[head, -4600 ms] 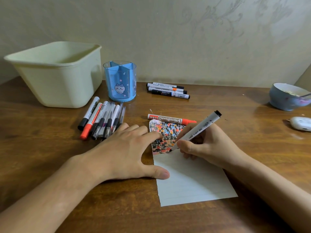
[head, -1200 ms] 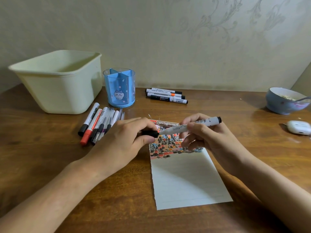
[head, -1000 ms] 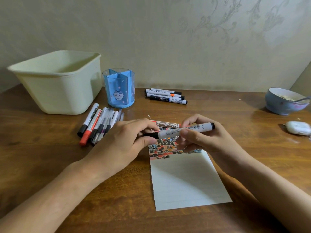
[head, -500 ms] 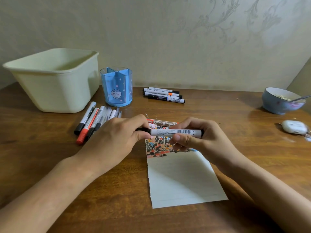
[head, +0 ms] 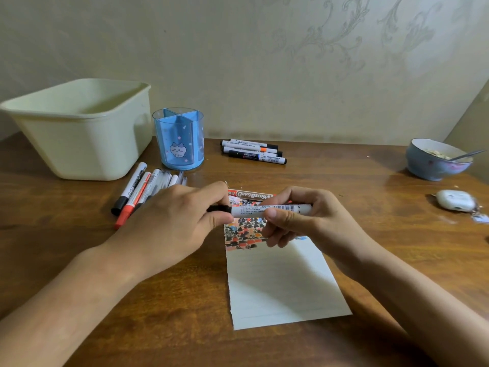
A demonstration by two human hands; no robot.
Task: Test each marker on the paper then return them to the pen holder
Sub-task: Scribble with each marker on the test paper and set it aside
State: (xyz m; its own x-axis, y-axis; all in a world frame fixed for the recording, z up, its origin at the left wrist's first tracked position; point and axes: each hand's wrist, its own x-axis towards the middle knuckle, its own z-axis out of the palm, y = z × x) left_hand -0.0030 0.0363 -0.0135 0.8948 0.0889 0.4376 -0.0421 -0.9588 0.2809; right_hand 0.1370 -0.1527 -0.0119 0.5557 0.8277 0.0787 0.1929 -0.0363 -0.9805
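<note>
The marker [head: 267,210] lay level above the paper [head: 283,284], my right hand [head: 299,218] gripping its barrel, my left hand [head: 174,221] pinching its black cap. I judged capping wanted a straight push until seated, then the pen holder [head: 179,139].

- The left hand [head: 180,223] and right hand [head: 299,221] meet over the far end of the paper [head: 280,284], holding one marker [head: 267,210] level between them.
- A second marker [head: 251,194] lies just behind the hands.
- A marker row [head: 140,192] lies left of the left hand; behind it stand the pen holder [head: 179,139] and, further left, a tub [head: 79,128].
- Three markers [head: 254,152] lie well behind the hands (near the wall).
- A bowl [head: 436,162] and a small case [head: 455,200] sit far right on the table [head: 370,186].
</note>
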